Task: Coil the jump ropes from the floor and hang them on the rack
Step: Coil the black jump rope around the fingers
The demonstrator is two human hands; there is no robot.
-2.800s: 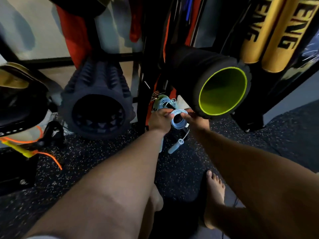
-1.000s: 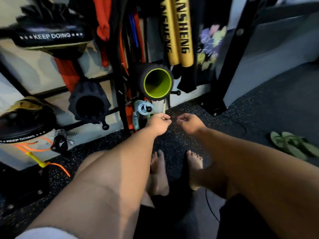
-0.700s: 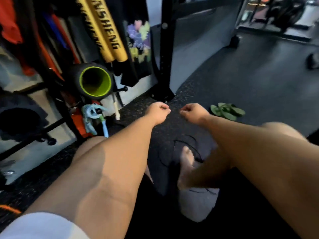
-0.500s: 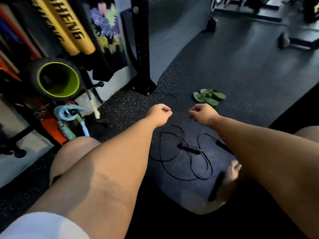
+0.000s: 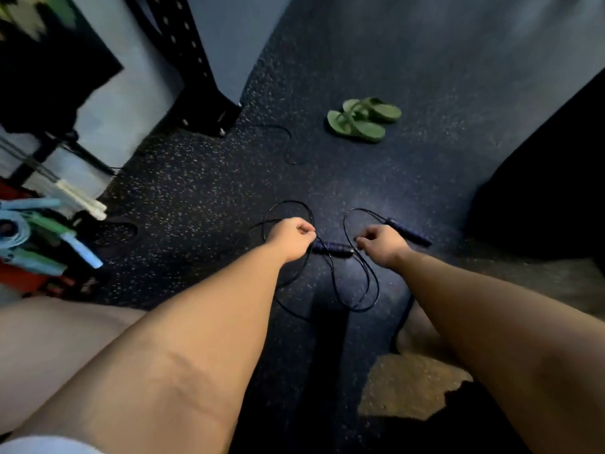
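Jump rope (image 5: 330, 270) lay tangled on the floor (image 5: 360, 178); our hands, left (image 5: 289, 235) and right (image 5: 379, 242), hovered loosely curled, empty; overlapping loops could knot when lifted.

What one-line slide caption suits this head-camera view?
Both hands, left hand and right hand, reach toward a black jump rope sprawled uncoiled on the speckled floor, green sandals beyond.

Left hand (image 5: 292, 236) covers part of the black jump rope (image 5: 330, 249) — contact indeterminate. Rack (image 5: 49, 224) at left edge — cropped, blurred; its contents indistinct.
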